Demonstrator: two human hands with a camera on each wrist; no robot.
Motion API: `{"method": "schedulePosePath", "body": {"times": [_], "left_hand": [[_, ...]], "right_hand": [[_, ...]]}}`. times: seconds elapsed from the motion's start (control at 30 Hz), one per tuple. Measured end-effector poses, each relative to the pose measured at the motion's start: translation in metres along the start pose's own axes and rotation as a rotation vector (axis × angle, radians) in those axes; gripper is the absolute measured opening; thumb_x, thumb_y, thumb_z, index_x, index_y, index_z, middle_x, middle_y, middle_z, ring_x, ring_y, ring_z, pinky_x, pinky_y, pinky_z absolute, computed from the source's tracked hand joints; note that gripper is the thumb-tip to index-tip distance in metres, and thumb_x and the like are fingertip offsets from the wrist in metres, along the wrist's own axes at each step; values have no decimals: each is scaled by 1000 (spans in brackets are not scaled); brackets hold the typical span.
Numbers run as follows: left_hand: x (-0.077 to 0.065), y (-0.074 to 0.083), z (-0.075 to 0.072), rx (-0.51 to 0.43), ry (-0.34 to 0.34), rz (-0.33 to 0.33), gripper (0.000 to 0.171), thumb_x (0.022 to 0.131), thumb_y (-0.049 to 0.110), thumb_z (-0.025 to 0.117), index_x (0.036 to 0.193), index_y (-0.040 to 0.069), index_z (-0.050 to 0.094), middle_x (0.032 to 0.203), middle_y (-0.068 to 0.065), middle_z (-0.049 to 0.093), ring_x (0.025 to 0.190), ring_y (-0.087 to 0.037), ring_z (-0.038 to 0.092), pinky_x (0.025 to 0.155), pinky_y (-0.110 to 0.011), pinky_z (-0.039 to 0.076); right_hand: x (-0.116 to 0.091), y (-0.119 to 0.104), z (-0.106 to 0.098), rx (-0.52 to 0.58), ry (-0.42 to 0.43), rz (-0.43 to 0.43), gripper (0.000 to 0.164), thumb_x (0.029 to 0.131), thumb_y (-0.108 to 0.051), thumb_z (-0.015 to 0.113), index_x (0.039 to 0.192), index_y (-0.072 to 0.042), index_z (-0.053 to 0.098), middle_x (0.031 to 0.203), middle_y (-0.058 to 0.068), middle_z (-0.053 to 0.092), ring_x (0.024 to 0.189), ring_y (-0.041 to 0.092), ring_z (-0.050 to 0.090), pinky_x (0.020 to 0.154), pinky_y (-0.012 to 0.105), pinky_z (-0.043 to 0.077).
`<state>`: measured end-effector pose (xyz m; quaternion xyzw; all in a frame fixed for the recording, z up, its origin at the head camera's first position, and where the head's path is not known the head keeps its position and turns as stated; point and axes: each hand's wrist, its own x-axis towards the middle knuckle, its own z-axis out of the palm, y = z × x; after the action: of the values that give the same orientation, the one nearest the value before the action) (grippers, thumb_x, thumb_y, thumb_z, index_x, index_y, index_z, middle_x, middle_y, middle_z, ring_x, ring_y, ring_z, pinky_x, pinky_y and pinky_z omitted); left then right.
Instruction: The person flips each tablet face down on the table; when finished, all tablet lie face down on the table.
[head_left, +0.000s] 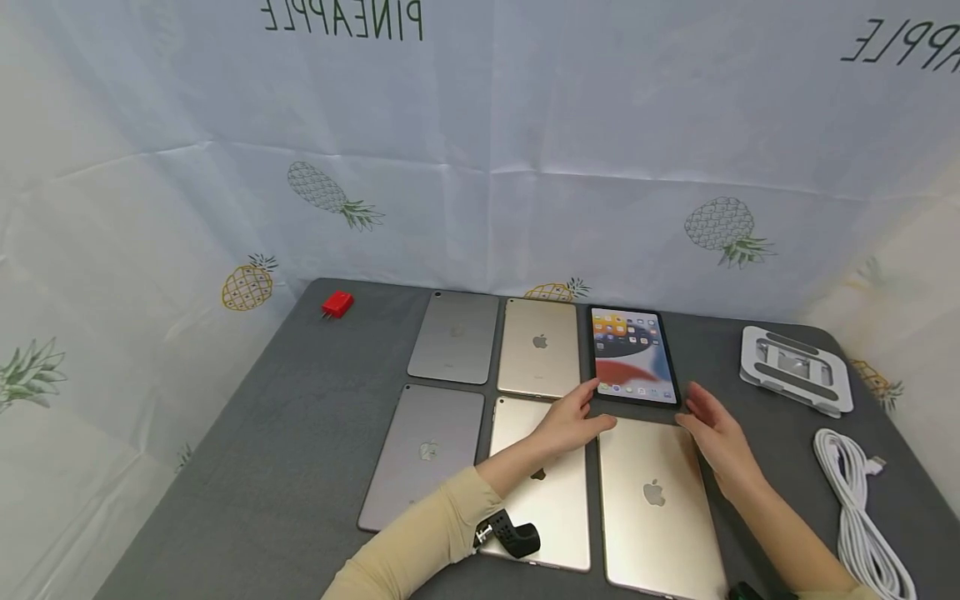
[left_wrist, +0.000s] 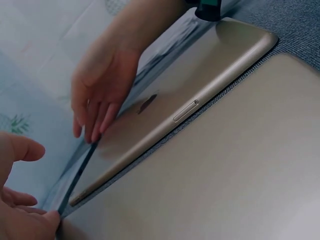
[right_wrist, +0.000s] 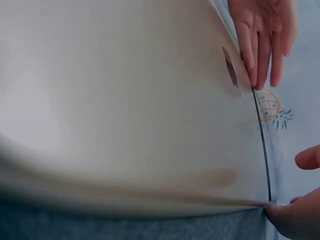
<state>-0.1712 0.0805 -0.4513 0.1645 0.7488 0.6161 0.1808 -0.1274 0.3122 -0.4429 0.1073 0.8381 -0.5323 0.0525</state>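
Observation:
A black-framed tablet (head_left: 634, 357) with a lit home screen lies face up at the back right of the group. At its lower left corner is my left hand (head_left: 573, 423), fingers extended and thumb held apart. My right hand (head_left: 722, 443) stands on edge by its lower right corner, the fingers nearly straight. Between the hands and nearer me lies a gold tablet (head_left: 656, 517), back up. In the right wrist view, my right thumb (right_wrist: 287, 215) is at that gold tablet's corner; whether it presses there I cannot tell. Neither hand grips anything.
Left of these lie two more gold tablets (head_left: 538, 346) and two grey tablets (head_left: 427, 450), backs up. A folded white stand (head_left: 797, 369) and a coiled white cable (head_left: 855, 508) are at the right. A red charger plug (head_left: 337, 304) sits at the back left.

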Motion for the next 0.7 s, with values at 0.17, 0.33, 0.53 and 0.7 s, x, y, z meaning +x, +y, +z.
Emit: {"method": "schedulePosePath", "body": {"times": [0.17, 0.33, 0.53, 0.7], "left_hand": [[2, -1, 0, 12, -13, -11, 71, 90, 20, 68, 150, 4, 35, 153, -13, 37, 134, -29, 43, 103, -23, 39], [3, -1, -1, -42, -15, -42, 72, 89, 19, 69, 150, 4, 35, 151, -16, 38, 135, -27, 42, 105, -24, 38], [4, -2, -2, -77, -15, -48, 72, 87, 18, 70, 149, 3, 37, 150, -15, 40, 135, -26, 42, 105, -23, 37], [2, -2, -3, -69, -23, -40, 71, 87, 18, 71, 148, 3, 39, 150, -13, 41, 134, -27, 43, 105, -23, 37]], "right_hand": [[2, -6, 1, 34, -75, -10, 74, 103, -18, 47, 155, -1, -3, 159, 26, 3, 145, 41, 7, 113, 53, 18], [6, -13, -1, 152, -101, 46, 74, 104, -19, 45, 154, -1, -7, 160, 23, -4, 146, 38, 3, 115, 49, 15], [9, -11, -13, 494, -113, 123, 75, 103, -16, 47, 155, -4, -6, 160, 16, 9, 130, 9, 39, 95, 16, 44], [9, -3, -21, 748, -137, 115, 67, 101, -10, 51, 156, -12, 13, 119, -12, 55, 100, -1, 56, 84, 18, 48]]}}
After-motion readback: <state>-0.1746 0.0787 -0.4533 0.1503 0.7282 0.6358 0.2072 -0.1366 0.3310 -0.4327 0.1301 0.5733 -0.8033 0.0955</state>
